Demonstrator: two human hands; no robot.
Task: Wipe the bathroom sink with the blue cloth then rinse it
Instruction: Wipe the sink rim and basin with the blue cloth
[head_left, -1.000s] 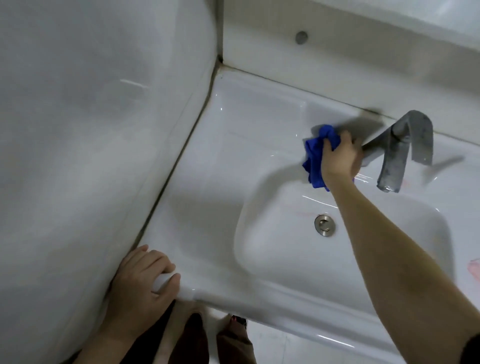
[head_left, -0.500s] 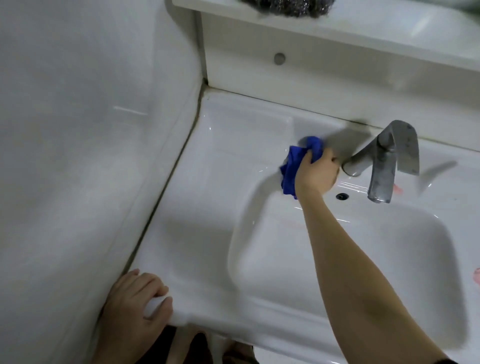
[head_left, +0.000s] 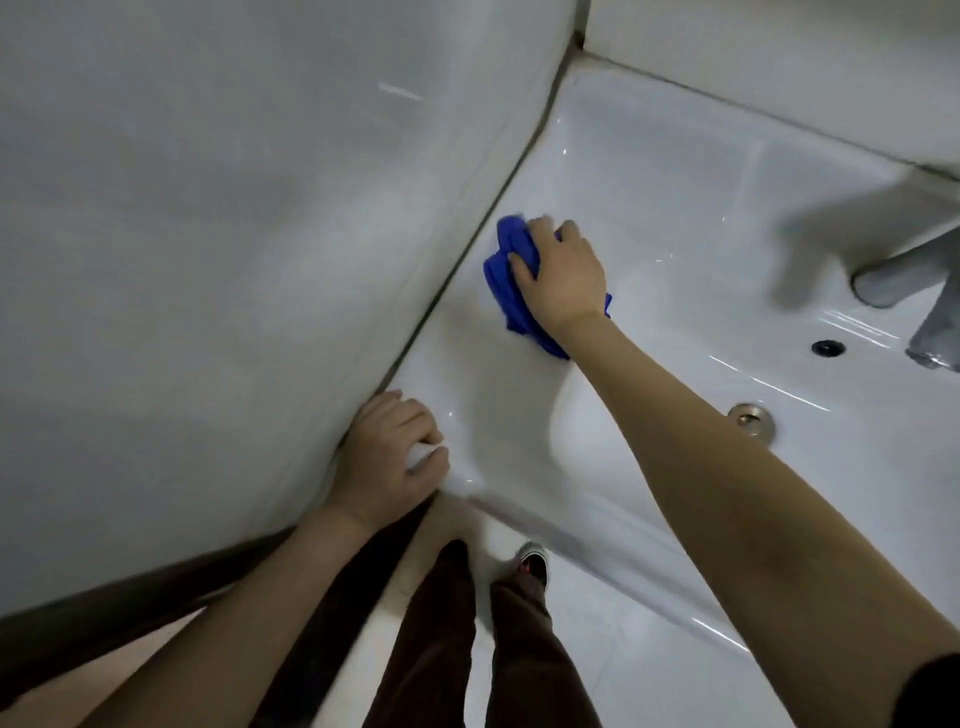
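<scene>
1. The right hand (head_left: 563, 275) lies palm-down on the bunched bright-blue cloth (head_left: 506, 280), fingers curled over its top and pressing it flat onto the left deck of the glossy white ceramic bathroom sink (head_left: 649, 171).
2. The cloth sits on the flat rim between the basin's left edge and the wall seam, close to the seam; blue folds show past the fingertips on the left and below the wrist.
3. The left hand (head_left: 392, 462) is closed over the sink's front-left corner, fingers wrapped over the rounded edge, with its outer side against the wall.
4. The pale grey glossy tiled wall (head_left: 234, 234) runs along the whole left side of the sink, and a dark grout line (head_left: 467, 249) marks the joint — the cloth has little room on that side.
5. At the far right, the dull grey metal tap (head_left: 914, 275) is cut off by the frame edge, blurred, with its spout hanging over the basin.
6. Below the tap, a small round dark overflow hole (head_left: 827, 347) sits in the basin's back wall, and the round metal drain plug (head_left: 751, 417) lies partly behind the right forearm.
7. The forearm crosses the basin's left side diagonally, covering part of the bowl.
8. Beneath the sink's front edge — dark brown trousers (head_left: 447, 634) and one shoe (head_left: 535, 564) on the pale tiled floor.
</scene>
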